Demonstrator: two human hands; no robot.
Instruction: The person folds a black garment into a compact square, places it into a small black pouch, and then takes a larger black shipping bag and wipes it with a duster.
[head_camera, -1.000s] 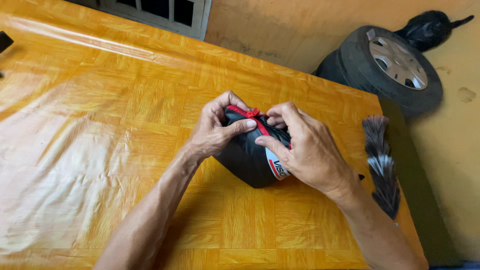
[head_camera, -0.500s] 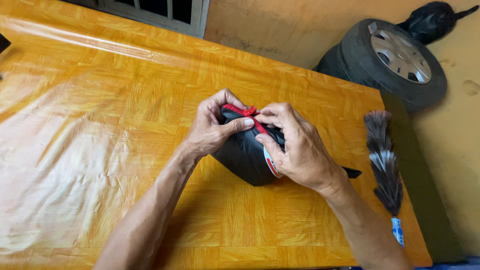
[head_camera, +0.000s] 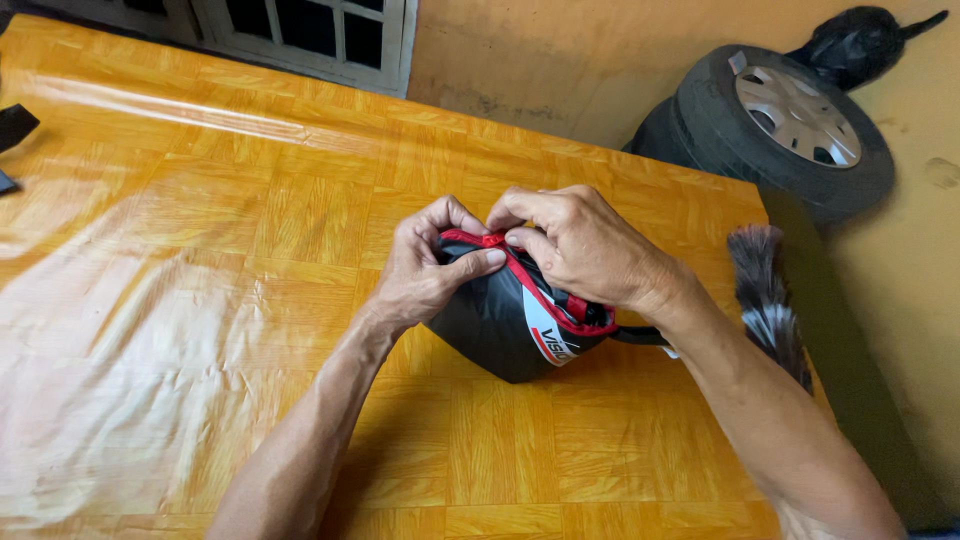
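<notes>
A small black pouch (head_camera: 495, 325) with a red zipper edge and a white-and-red label stands on the orange table (head_camera: 200, 250). My left hand (head_camera: 425, 265) pinches its upper left rim between thumb and fingers. On the right side, my right hand (head_camera: 580, 245) grips the red zipper edge, fingertips meeting those of the left hand at the top. A black strap sticks out from the pouch under my right wrist.
A feather duster (head_camera: 765, 300) lies along the table's right edge. Beyond the table a car tyre with a silver hubcap (head_camera: 790, 125) leans at the wall, a black bag behind it. A dark object (head_camera: 15, 125) sits at the far left edge.
Both hands have stayed on the pouch's red zipper edge, working it between the fingertips. My right hand has shifted slightly along the zipper.
</notes>
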